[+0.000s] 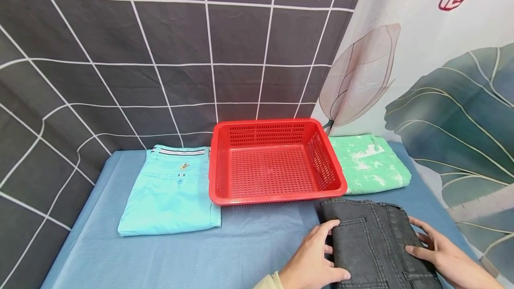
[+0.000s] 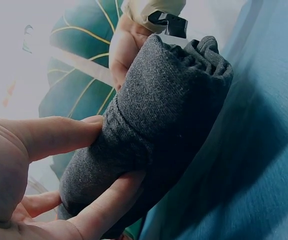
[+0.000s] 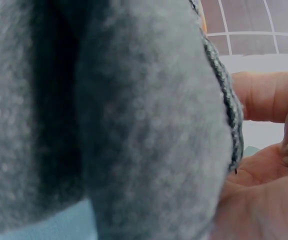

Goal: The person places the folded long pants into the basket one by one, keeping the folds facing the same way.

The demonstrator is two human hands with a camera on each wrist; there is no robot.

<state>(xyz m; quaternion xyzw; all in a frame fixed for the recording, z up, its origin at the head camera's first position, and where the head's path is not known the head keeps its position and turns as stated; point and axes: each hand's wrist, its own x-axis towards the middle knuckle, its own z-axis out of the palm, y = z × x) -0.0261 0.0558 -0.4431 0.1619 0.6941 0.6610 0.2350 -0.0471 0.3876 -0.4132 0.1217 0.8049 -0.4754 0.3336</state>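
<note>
Black jeans (image 1: pixel 371 240) are gripped by left hand (image 1: pixel 311 258) and right hand (image 1: pixel 446 253), thumbs inward.

A person is wearing a pale yellowish sleeve (image 1: pixel 270 281) that is ending at the wrist of the left grip (image 1: pixel 313 258). The right grip (image 1: pixel 445 253) is showing bare fingers and a thumb. In the left wrist view, a cream sleeve (image 2: pixel 151 11) is covering that arm too. A small black thing (image 2: pixel 176 26) with sharp corners is sitting there, and a light grey bit (image 2: pixel 176 41) is peeking out below.
</note>
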